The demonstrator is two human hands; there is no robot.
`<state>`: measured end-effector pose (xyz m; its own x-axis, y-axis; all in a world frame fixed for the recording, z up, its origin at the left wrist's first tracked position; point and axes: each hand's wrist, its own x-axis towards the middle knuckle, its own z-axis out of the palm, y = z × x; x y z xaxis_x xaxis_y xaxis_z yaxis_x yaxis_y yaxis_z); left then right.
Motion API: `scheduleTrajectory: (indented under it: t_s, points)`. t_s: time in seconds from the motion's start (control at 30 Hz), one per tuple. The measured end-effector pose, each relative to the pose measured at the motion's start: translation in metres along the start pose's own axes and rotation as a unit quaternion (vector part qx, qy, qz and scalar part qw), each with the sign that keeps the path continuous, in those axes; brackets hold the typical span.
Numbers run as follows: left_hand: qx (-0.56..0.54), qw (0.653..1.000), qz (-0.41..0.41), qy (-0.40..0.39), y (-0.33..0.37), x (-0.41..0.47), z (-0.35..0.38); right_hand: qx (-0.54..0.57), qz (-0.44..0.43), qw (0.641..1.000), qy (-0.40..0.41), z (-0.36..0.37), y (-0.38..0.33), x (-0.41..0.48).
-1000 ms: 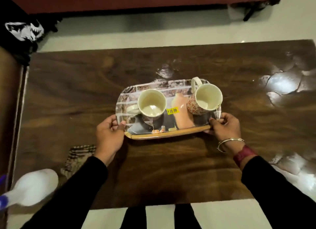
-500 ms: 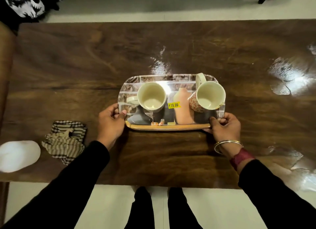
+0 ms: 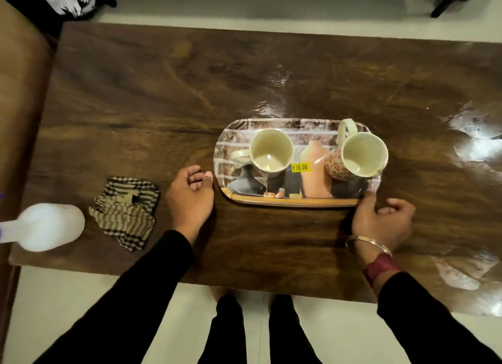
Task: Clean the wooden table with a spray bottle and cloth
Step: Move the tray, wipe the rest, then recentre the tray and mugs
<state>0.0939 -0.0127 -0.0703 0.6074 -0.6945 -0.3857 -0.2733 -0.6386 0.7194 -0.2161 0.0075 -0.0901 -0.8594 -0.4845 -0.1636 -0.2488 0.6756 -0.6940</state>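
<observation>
A dark wooden table (image 3: 152, 92) fills the view. A white spray bottle (image 3: 47, 226) lies at its left front corner, and a crumpled checked cloth (image 3: 126, 211) lies just right of it. A printed tray (image 3: 288, 199) with two cream mugs (image 3: 270, 150) (image 3: 362, 154) rests on the table right of centre. My left hand (image 3: 190, 198) hovers just off the tray's left edge, fingers loosely curled and holding nothing. My right hand (image 3: 381, 219) rests by the tray's front right corner, thumb near the rim, fingers apart.
Wet glossy patches (image 3: 478, 138) shine on the right side of the table. A brown sofa arm (image 3: 19, 97) borders the table on the left. Pale floor tiles (image 3: 81, 304) run along the front edge, with my legs below.
Both hands have let go of the tray, which now rests on the table further right. My left hand has drawn back to the left.
</observation>
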Motion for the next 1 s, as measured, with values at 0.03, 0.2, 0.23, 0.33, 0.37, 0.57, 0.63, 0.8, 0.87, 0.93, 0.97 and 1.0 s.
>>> scheduleTrajectory:
  t_s: [0.03,0.2,0.23,0.33,0.37,0.57,0.63,0.8,0.87,0.93,0.97,1.0]
  points:
    - [-0.025,1.000,-0.001,0.005,-0.005,-0.003,-0.005,0.008,-0.029,1.000,-0.004,-0.002,-0.002,-0.016]
    - [-0.086,0.996,0.018,-0.007,-0.033,-0.020,-0.032,0.009,-0.193,0.967,-0.163,0.009,0.004,-0.104]
    - [-0.089,0.996,0.021,-0.007,-0.042,-0.023,-0.040,0.007,-0.237,0.951,-0.200,0.015,0.007,-0.124]
    - [-0.098,0.995,0.021,0.002,-0.060,-0.025,-0.062,0.004,-0.324,0.900,-0.290,0.036,-0.002,-0.174]
    - [-0.098,0.995,0.019,0.018,-0.066,-0.022,-0.073,0.006,-0.348,0.882,-0.319,0.046,-0.008,-0.192]
    - [-0.033,0.962,0.086,0.258,-0.105,-0.029,-0.159,-0.018,-0.484,0.737,-0.471,0.101,-0.046,-0.288]
    - [-0.069,0.945,0.000,0.320,-0.128,-0.023,-0.201,-0.033,-0.537,0.677,-0.502,0.120,-0.059,-0.320]
    - [-0.132,0.988,0.063,0.049,-0.140,0.031,-0.307,-0.212,-0.627,0.594,-0.457,0.180,-0.078,-0.361]
    - [-0.044,0.984,0.170,-0.024,-0.132,0.057,-0.321,-0.251,-0.642,0.586,-0.427,0.189,-0.073,-0.366]
    - [0.017,0.967,0.252,-0.035,-0.124,0.082,-0.321,-0.260,-0.647,0.585,-0.413,0.192,-0.068,-0.373]
    - [0.024,0.958,0.282,-0.042,-0.121,0.094,-0.315,-0.262,-0.644,0.590,-0.411,0.192,-0.067,-0.377]
    - [0.030,0.955,0.292,-0.037,-0.119,0.100,-0.308,-0.261,-0.639,0.598,-0.408,0.192,-0.066,-0.378]
